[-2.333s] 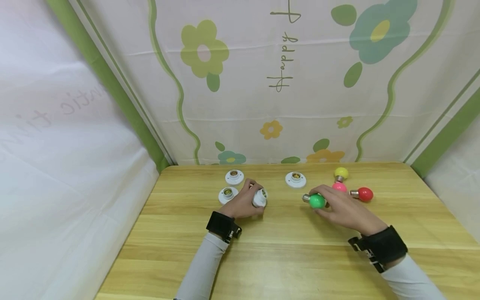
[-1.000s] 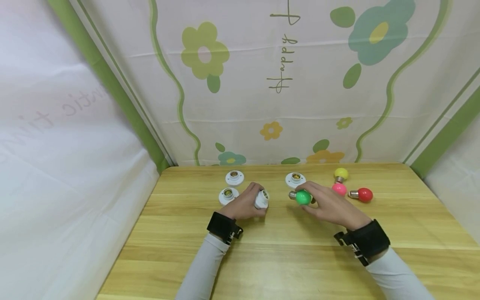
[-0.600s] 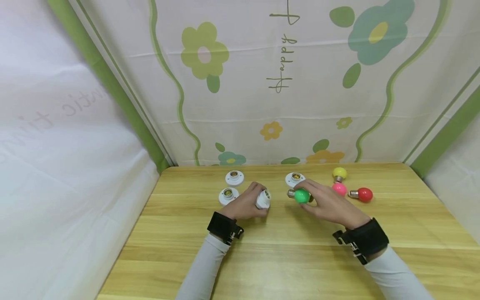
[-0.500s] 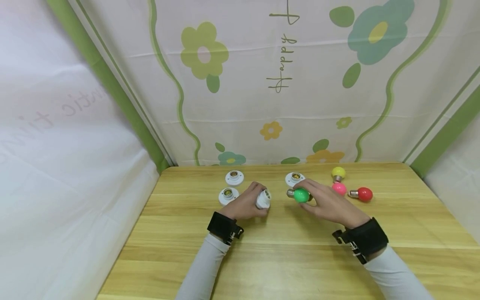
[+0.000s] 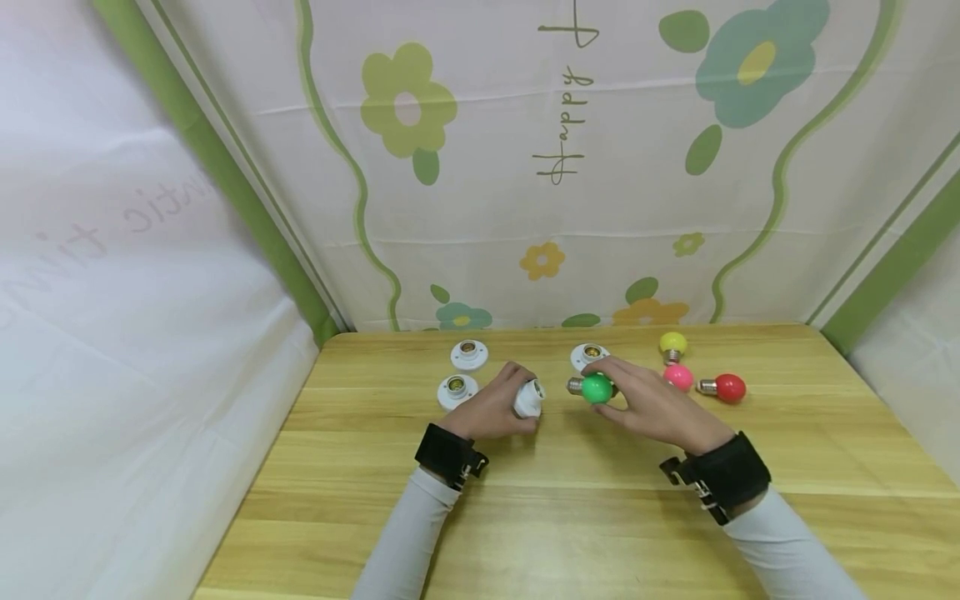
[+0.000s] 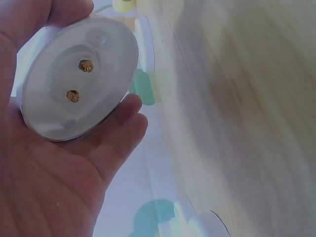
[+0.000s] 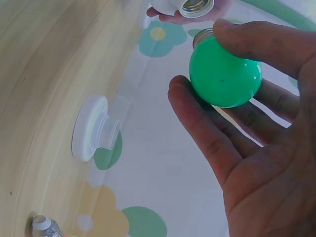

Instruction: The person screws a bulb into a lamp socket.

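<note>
My left hand grips a white lamp socket by its round base, tilted so the opening faces right. In the left wrist view the underside of that socket shows two brass screws. My right hand holds a green light bulb between thumb and fingers, its metal screw base pointing left at the socket. A short gap separates bulb and socket in the head view. From the right wrist, the green bulb hides part of its own screw base, with the held socket's threaded opening beyond.
Two white sockets lie left of my left hand. Another socket sits behind the green bulb. Yellow, pink and red bulbs lie on the wooden table at right. A printed cloth hangs behind.
My right hand has carried the green bulb leftward, closer to the held socket. The left hand has shifted slightly right with its socket. The yellow bulb has turned and moved a little left.
</note>
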Available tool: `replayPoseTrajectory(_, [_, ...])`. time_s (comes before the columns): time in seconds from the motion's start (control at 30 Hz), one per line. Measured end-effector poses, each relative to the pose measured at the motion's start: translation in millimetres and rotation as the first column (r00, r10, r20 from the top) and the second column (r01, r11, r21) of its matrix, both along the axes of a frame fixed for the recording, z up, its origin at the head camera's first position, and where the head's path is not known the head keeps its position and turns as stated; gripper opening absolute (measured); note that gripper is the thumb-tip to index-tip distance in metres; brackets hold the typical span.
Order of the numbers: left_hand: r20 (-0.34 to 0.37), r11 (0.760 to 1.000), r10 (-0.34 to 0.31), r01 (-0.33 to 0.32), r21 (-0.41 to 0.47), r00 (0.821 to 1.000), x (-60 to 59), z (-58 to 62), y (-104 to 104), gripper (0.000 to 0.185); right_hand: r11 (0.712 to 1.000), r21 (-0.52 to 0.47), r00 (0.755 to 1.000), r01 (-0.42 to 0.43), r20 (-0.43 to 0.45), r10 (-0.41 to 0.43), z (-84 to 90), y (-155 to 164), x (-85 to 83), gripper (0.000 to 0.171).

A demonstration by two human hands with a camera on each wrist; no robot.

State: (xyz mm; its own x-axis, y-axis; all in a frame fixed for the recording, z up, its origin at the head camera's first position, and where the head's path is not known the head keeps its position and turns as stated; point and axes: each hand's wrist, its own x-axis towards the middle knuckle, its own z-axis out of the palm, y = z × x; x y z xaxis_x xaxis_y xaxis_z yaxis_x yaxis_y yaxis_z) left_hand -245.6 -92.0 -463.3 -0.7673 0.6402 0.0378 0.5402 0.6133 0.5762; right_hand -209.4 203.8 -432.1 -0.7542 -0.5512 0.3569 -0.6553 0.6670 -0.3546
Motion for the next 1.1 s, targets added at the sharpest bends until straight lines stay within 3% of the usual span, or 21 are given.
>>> replayPoseTrajectory(1.1, [-0.05,0.998,-0.062,0.063,0.016,0.997,6.1,5.8,9,0.053,0.997,-0.03,0.998,-0.068,0.006,0.068,5.6,-12,-0.1,0.046])
